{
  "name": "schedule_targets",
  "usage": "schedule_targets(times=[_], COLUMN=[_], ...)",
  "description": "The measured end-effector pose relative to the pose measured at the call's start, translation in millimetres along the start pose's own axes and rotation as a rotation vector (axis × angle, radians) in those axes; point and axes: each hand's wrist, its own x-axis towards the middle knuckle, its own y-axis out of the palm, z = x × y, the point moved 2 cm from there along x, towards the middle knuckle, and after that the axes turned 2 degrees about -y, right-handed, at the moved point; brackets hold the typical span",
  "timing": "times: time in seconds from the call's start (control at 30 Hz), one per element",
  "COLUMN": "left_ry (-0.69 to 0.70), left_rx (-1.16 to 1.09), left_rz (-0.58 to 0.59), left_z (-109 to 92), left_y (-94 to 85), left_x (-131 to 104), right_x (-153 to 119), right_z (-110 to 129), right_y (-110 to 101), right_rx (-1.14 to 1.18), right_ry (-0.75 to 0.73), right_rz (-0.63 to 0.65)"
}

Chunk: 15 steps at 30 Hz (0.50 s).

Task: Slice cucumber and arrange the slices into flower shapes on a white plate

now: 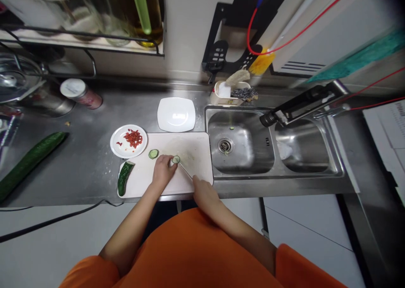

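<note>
Over the white cutting board [196,153], my left hand [163,170] pinches a cucumber slice [176,159] between thumb and fingers. My right hand [205,192] is closed round the handle of a thin knife [186,170], whose tip end reaches the slice. Some cucumber slices [153,154] lie on the board left of my left hand. A dark green cucumber piece [125,179] rests at the board's left edge. Just above it, a round white plate [114,142] holds chopped red pieces [134,138]. Behind the board sits a bare white square plate [176,114].
A double steel sink [247,153] with a tap [297,104] is on the right. Behind it stands a sponge holder [221,97]. At the left are a whole cucumber [31,163], a lidded canister [81,93] and a pot [52,100]. A jar rack [110,47] hangs above.
</note>
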Motion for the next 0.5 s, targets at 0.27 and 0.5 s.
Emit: schedule_targets(times=[0.27, 0.5], left_ry=[-0.041, -0.189], left_rx=[0.001, -0.103], left_rz=[0.05, 0.075], left_z=[-6, -7], left_y=[-1.9, -20.6], left_x=[5, 5], right_x=[-12, -12], right_z=[-17, -26], right_y=[1, 2], right_rx=[0.005, 0.006], right_ry=[0.035, 0.013], right_rz=[0.038, 0.033])
